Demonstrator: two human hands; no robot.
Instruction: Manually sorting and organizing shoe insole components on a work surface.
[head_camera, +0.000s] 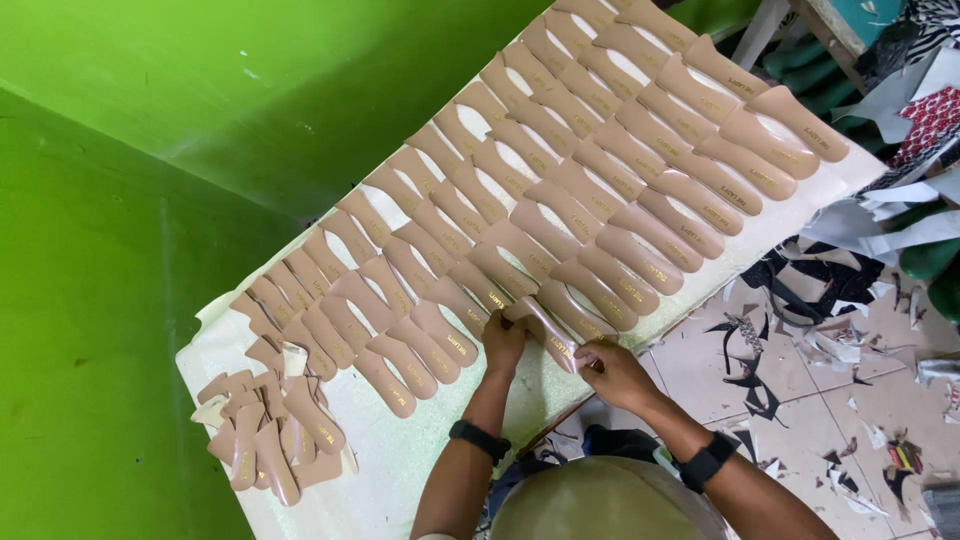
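Note:
Both hands hold one tan shoe insole (548, 330) just above the near edge of a long white-covered table (400, 450). My left hand (503, 342) pinches its toe end. My right hand (608, 368) grips its heel end. Each wrist wears a black band. Several matching tan insoles (600, 170) lie in overlapping rows across the table, running away to the upper right. A loose heap of the same insoles (270, 435) lies at the table's left end.
A bright green wall (150, 200) runs along the far side of the table. On the tiled floor (810, 400) to the right lie black and white offcuts and scraps. A table leg and fabric pieces (930, 110) sit at the top right.

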